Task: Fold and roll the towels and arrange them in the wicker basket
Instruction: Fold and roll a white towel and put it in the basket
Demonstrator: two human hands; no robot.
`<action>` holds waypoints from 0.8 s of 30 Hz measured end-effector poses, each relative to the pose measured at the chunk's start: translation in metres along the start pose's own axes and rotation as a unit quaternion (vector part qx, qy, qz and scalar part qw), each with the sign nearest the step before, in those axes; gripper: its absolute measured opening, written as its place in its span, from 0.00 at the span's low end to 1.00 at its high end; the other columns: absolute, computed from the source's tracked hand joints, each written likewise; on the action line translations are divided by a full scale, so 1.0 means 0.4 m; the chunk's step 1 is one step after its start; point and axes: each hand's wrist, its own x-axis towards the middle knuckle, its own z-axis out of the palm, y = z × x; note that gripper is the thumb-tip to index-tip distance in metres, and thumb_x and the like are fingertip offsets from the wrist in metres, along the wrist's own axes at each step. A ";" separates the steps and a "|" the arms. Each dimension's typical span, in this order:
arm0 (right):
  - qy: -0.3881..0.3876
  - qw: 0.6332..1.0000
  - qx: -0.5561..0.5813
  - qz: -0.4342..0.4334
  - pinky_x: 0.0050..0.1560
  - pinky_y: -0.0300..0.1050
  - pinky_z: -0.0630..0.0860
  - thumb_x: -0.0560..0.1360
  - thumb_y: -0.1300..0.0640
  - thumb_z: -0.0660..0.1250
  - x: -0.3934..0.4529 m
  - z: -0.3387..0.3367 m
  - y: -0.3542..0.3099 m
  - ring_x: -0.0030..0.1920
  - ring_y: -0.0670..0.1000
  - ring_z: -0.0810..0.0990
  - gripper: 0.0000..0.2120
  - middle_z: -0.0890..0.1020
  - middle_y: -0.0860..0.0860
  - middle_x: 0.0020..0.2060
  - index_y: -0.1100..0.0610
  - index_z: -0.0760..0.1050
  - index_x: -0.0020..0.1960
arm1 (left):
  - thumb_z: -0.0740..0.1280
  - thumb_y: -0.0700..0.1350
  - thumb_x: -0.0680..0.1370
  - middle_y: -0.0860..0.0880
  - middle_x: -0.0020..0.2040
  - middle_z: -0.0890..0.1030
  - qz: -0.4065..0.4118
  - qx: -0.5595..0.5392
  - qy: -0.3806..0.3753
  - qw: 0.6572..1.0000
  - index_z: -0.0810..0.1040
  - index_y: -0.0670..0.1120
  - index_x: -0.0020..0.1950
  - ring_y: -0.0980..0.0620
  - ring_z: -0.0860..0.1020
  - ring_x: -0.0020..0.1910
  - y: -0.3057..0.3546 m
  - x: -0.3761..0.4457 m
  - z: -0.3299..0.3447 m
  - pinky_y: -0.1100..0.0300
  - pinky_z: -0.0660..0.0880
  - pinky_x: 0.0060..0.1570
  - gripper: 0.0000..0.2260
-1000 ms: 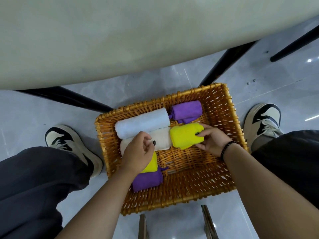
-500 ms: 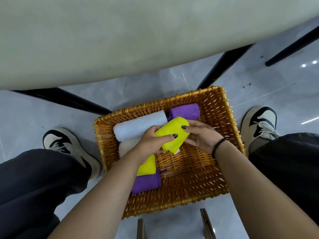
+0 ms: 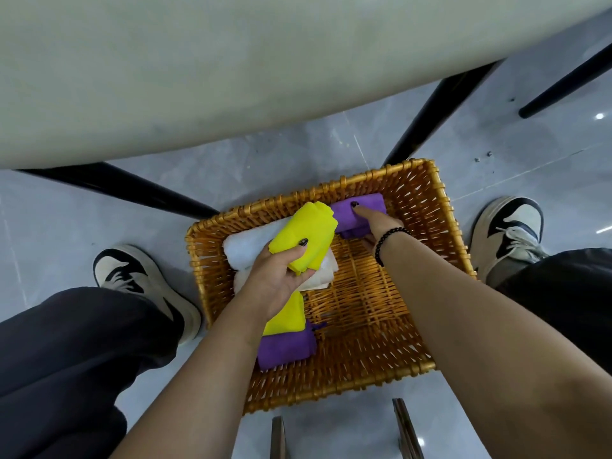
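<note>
Golden-brown woven wicker basket [image 3: 414, 200] sits on the grey tiled floor [image 3: 281, 160], between the person's two black-and-cream sneakers, just in front of the pale table [image 3: 231, 61] with its black legs. The left hand [image 3: 278, 276] grips a rolled bright yellow towel [image 3: 308, 233], fingers curled round its lower end, and holds it tilted above the basket's left side, over the other rolls. The right hand [image 3: 374, 223], a black bead bracelet [image 3: 387, 240] on its wrist, reaches to the far side of the basket, and its fingers lie on a rolled purple towel [image 3: 364, 210] that rests against the far wall; the thumb side is hidden, so whether it truly clasps the roll cannot be told. Along the left wall lies a rolled white towel [image 3: 245, 243], with a cream towel [image 3: 318, 276] just beside it on the near side, partly hidden under the left hand. Nearer still, a second yellow towel [image 3: 288, 319] lies touching a second purple rolled towel [image 3: 284, 349] at the near-left corner. The right half of the basket floor shows bare weave.
</note>
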 end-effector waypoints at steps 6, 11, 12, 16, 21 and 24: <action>0.070 0.992 0.025 -0.101 0.50 0.43 0.73 0.64 0.53 0.79 -0.075 -0.047 0.001 0.46 0.50 0.77 0.25 0.77 0.51 0.50 0.53 0.71 0.55 | 0.66 0.34 0.78 0.43 0.66 0.76 -0.012 0.072 -0.014 0.997 0.69 0.41 0.68 0.44 0.77 0.59 -0.001 0.014 0.025 0.53 0.78 0.45 0.19; 0.152 0.977 0.035 -0.143 0.50 0.47 0.77 0.64 0.58 0.76 -0.141 -0.107 0.110 0.47 0.52 0.78 0.24 0.76 0.50 0.48 0.53 0.70 0.56 | 0.67 0.36 0.78 0.49 0.59 0.77 0.004 0.152 -0.007 0.988 0.69 0.50 0.65 0.44 0.77 0.58 -0.021 0.034 0.102 0.57 0.77 0.42 0.19; 0.170 0.976 0.031 -0.129 0.52 0.48 0.76 0.64 0.58 0.76 -0.146 -0.114 0.133 0.49 0.53 0.77 0.26 0.76 0.51 0.50 0.54 0.69 0.58 | 0.67 0.36 0.78 0.49 0.58 0.77 0.007 0.150 0.006 0.989 0.69 0.51 0.66 0.44 0.77 0.58 -0.031 0.051 0.121 0.57 0.77 0.42 0.20; 0.174 0.978 -0.010 -0.112 0.57 0.47 0.73 0.67 0.58 0.74 -0.146 -0.135 0.202 0.53 0.54 0.77 0.27 0.78 0.53 0.53 0.57 0.71 0.63 | 0.68 0.37 0.77 0.47 0.58 0.78 0.023 0.150 0.077 0.985 0.70 0.49 0.66 0.45 0.78 0.55 -0.080 0.123 0.199 0.53 0.79 0.43 0.19; 0.109 0.982 -0.041 -0.150 0.48 0.43 0.73 0.67 0.60 0.73 -0.129 -0.138 0.172 0.48 0.52 0.79 0.20 0.81 0.52 0.49 0.57 0.77 0.59 | 0.71 0.41 0.75 0.40 0.57 0.80 0.047 0.227 0.201 0.952 0.74 0.39 0.63 0.40 0.79 0.53 -0.084 0.176 0.267 0.50 0.76 0.48 0.18; 0.074 0.979 -0.043 -0.185 0.48 0.46 0.76 0.61 0.54 0.73 -0.112 -0.132 0.124 0.47 0.52 0.80 0.21 0.81 0.51 0.48 0.53 0.78 0.54 | 0.69 0.43 0.77 0.39 0.61 0.78 0.011 0.254 0.235 0.938 0.72 0.38 0.67 0.39 0.78 0.58 -0.080 0.193 0.285 0.49 0.77 0.54 0.20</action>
